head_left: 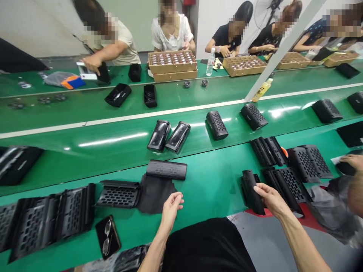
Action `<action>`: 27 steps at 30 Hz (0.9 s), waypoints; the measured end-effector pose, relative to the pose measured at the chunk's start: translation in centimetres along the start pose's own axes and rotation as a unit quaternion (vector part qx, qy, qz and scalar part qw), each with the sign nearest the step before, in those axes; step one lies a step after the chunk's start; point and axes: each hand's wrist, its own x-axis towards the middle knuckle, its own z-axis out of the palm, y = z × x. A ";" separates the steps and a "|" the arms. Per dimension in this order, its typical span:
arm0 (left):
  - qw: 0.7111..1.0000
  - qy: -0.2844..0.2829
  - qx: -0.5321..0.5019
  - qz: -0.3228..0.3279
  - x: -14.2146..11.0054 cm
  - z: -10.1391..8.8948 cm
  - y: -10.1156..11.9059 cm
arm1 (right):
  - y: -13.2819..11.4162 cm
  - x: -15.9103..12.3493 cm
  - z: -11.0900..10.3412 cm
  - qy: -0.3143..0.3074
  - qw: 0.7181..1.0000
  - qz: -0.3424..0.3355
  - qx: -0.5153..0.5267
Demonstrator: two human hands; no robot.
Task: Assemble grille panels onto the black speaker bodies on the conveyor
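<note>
My right hand [269,196] grips the edge of a black plastic shell [253,192] at the right side of the near bench, with the thumb and fingers on its side. My left hand [171,207] hovers over the near bench edge, its fingers curled together and nothing visible in them. Just left of that hand lies a flat black sheet [155,193]. A perforated black speaker grille [166,169] rests across the sheet's far edge. Another grille [119,195] lies face up to the left of the sheet.
Several perforated grilles [51,217] line the left bench. A phone with glasses [108,236] lies near them. More shells [283,185] are stacked at right, near another person's hand [353,161]. Beyond, a green conveyor [119,132] carries black housings [159,136]; several people sit behind it.
</note>
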 end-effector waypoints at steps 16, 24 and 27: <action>0.902 0.173 0.379 0.113 0.3 -8.5 -6.4 | 0.1 -0.5 23.7 -0.136 0.860 -0.370 -0.323; 0.938 0.077 0.306 0.144 -0.3 -9.5 -4.1 | -1.7 -2.4 24.5 -0.156 0.873 -0.382 -0.260; 0.964 -0.012 0.216 0.153 -1.0 -9.0 -1.8 | -3.0 -3.4 25.3 -0.169 0.878 -0.385 -0.226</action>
